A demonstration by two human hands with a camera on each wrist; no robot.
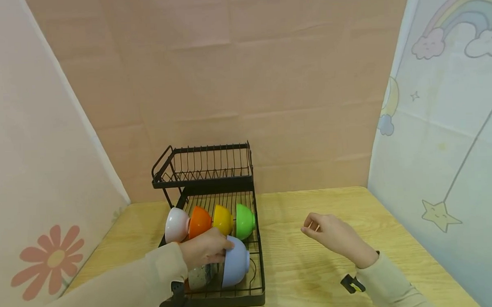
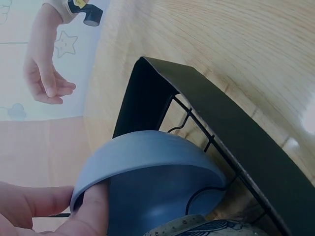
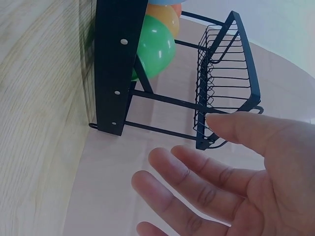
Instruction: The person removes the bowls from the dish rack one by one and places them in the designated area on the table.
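My left hand (image 1: 206,247) pinches the rim of a light blue bowl (image 1: 236,262), thumb on one side of the wall and fingers on the other. The bowl stands on its side in the front right of the black dish rack (image 1: 235,301), its opening facing left. Just left of it, partly under my hand, is a patterned bowl (image 1: 199,277). Behind them a white bowl (image 1: 176,226), an orange bowl (image 1: 200,220), a yellow bowl (image 1: 222,220) and a green bowl (image 1: 245,222) stand in a row. My right hand (image 1: 332,232) hovers over the table right of the rack, fingers loosely bent, holding nothing.
An upper wire shelf (image 1: 206,175) rises over the rack's back end. The rack stands on a wooden table (image 1: 298,260), with a plain backdrop (image 1: 301,102) behind and printed cloth walls at both sides. Each wrist wears a small black camera mount.
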